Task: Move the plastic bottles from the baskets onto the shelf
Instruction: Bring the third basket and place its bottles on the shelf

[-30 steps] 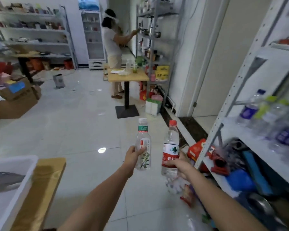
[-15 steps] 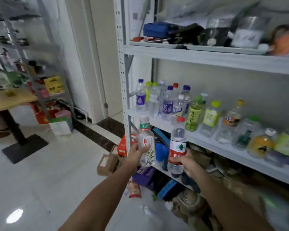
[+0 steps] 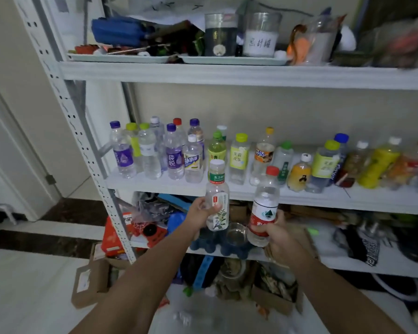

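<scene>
**Both bottles brought up to the middle shelf, bases still below its front edge**

Since the frame half a second back, the view has closed in on the rack and both hands have carried their bottles nearer to the middle shelf (image 3: 311, 197), which now fills the width of the picture.

At the shelf's left end stands a tight cluster of clear bottles with purple labels (image 3: 174, 156), set back from the edge with a bare strip of board in front of them.

Next comes the left hand (image 3: 200, 213). Its fingers are wrapped round the lower body of the white-capped bottle (image 3: 217, 196), and the thumb is pressed across the front of the label. This bottle is upright, long axis vertical. Its cap sits in front of the green-capped bottle (image 3: 217, 150) in the standing row, while its base hangs below the shelf's front lip.

Just to the right, the right hand (image 3: 279, 237) curls its fingers round the bottom of the red-capped bottle (image 3: 263, 208), gripping at the red label. This bottle leans a little, cap toward the right, and it is held lower than its neighbour.

Neither bottle touches the shelf. The board lies ahead of and above both bases, so I judge each needs lifting before it goes forward. The left hand is higher and nearer the lip. Both should land on the free front strip without knocking the row behind.
</scene>
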Demonstrator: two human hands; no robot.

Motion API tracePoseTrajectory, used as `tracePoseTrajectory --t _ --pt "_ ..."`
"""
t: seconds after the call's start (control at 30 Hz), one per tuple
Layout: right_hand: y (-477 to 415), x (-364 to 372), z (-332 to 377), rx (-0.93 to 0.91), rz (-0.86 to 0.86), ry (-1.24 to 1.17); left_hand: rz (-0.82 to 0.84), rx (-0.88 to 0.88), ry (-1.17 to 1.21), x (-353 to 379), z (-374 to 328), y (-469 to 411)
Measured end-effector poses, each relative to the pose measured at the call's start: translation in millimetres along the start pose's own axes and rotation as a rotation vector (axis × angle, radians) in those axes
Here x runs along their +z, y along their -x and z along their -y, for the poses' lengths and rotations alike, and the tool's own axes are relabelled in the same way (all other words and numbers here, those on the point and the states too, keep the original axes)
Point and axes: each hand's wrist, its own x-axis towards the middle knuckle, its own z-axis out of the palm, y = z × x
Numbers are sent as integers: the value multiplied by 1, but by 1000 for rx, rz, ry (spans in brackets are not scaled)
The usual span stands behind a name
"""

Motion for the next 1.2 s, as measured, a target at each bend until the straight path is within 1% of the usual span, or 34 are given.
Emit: tracePoseTrajectory --t 0.1,0.3,0.43,0.6,0.73,0.83,1.07,1.2 --pt "-13 -9 13 -12 -45 -49 56 11 8 15 -8 -23" --pt "-60 -10 36 -76 -87 -120 100 62 12 44 -16 -78" --pt "-95 -6 50 -104 -147 -8 87 71 45 61 -25 -106" --pt "-133 1 54 -198 -75 57 99 70 45 72 -30 -136" --pt "-153 6 57 -259 -41 104 67 58 38 73 -24 -152" --pt "-167 10 59 -307 -10 159 69 81 25 73 -18 -161" --pt "-176 15 67 -270 -12 231 112 117 -19 79 -13 -167" --pt "-172 15 63 -283 48 213 85 164 -110 82 -12 -167"
